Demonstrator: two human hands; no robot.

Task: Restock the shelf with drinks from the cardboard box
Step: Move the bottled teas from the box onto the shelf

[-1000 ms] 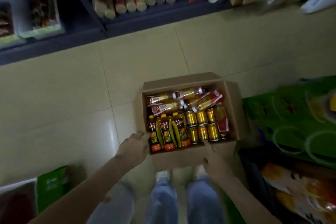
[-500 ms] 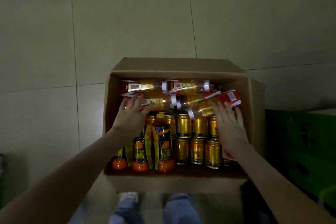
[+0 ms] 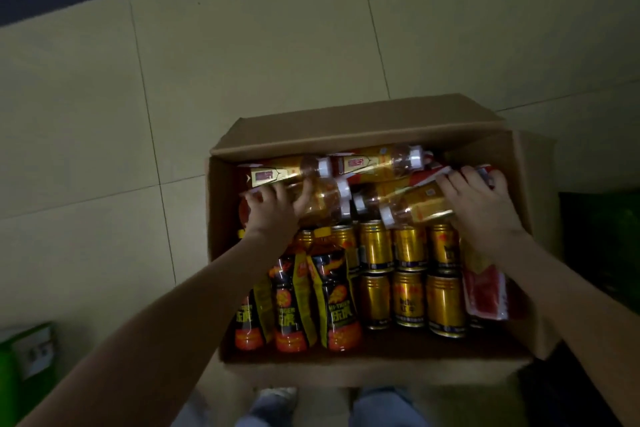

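From my remote seat I am looking down into an open brown cardboard box (image 3: pixel 363 133) standing on a pale tiled floor (image 3: pixel 242 45), just beyond the person's blue jeans and pale shoe (image 3: pixel 277 395).

The left hand (image 3: pixel 272 218) is inside the box at its far left. Its fingers are curled round a clear plastic bottle of amber drink with a white cap, the left amber bottle (image 3: pixel 325 198), with the thumb lying across the top.

The right hand (image 3: pixel 485 208) is at the far right. Its fingers are slightly spread and bent over the base end of the right amber bottle (image 3: pixel 419 206), which lies slanted on its side. I cannot tell where that thumb sits.

More of these bottles lie on their sides along the far wall. Their red-and-gold labels carry red characters on a pale panel, too blurred to read.

Nearer to me, shiny gold cans (image 3: pixel 408 250) stand upright in two rows, and I cannot read their dark print reliably. To their left stand dark bottles with orange bases and yellow caps (image 3: pixel 334 291), labelled "HI-TIGER" above large Chinese characters.

A red packet (image 3: pixel 485 291) is wedged against the right wall. A dark green crate (image 3: pixel 602 236) sits just right of the box.
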